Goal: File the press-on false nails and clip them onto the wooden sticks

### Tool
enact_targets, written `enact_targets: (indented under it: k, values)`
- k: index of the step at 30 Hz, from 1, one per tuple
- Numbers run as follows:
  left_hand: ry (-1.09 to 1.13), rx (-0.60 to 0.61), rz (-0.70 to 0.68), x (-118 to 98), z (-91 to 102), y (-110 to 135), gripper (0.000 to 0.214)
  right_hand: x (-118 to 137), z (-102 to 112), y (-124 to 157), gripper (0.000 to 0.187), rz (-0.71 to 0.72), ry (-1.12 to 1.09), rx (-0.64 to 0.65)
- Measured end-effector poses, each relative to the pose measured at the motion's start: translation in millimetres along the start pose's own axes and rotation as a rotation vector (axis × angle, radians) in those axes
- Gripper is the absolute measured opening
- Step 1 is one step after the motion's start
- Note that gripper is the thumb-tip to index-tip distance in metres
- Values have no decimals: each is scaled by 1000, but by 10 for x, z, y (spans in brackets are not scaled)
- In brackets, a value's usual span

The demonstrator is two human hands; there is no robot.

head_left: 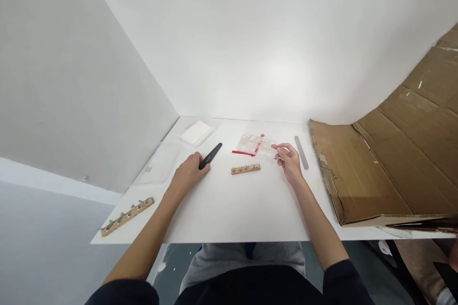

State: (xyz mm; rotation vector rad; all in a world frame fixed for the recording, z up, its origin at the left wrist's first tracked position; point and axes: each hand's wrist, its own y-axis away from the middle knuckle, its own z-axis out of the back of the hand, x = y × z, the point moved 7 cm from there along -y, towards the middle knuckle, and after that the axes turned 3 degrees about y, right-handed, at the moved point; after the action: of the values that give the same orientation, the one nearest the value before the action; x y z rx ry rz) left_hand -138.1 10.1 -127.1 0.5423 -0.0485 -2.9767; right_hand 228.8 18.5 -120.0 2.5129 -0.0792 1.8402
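Note:
My left hand [189,170] rests on the left of the white table, its thumb and fingers closed round the lower end of a black nail file [212,154]. The file's rounded tip points away to the right. My right hand [288,159] is pinched at the right edge of a clear plastic case [246,142]; whatever lies between its fingertips is too small to make out. Red strips [244,153] lie at the case. Between my hands sits a short wooden strip [245,169] with several small metal pegs on top, touched by neither hand.
A longer wooden strip with metal pegs [128,217] lies at the front left. Behind it are a clear plastic tray [157,167] and a white pad [196,132]. A grey file [301,152] lies right of my right hand, beside a large cardboard box [368,171]. Walls stand behind and left.

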Motion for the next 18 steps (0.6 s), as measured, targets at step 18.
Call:
enact_targets:
  k: [18]
  values:
    - [1293, 277, -509, -2412, 996, 226, 39, -284, 200, -142, 40, -4, -56, -177]
